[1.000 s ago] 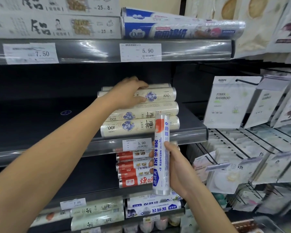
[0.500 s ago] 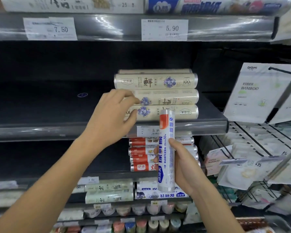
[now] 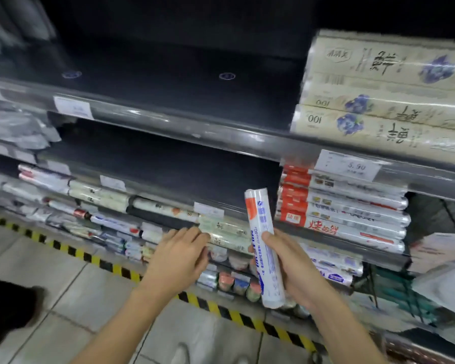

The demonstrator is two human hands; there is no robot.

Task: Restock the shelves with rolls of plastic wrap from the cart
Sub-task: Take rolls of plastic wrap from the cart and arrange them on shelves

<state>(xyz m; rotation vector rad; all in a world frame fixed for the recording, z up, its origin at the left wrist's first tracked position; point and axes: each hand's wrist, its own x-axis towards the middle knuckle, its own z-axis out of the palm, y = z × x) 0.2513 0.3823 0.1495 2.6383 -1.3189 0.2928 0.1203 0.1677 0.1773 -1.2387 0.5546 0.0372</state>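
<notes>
The plastic wrap roll [image 3: 260, 219] is white, with an orange band at its upper end and blue print along its length. Above and right of it, the stacked rolls [image 3: 378, 109] are cream with blue flower motifs and black characters. The packs [image 3: 339, 206] directly to its right are white with red-orange ends. Above left of it the shelf board [image 3: 168, 82] is black, and below left the floor tiles [image 3: 71, 292] are pale grey, crossed by yellow-and-black striped tape [image 3: 71, 250].

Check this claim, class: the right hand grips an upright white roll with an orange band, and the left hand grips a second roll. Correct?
Not quite. The right hand does grip the upright white roll, but the left hand grips nothing; it hovers empty by the lower shelf rolls. The head view shows it.
</notes>
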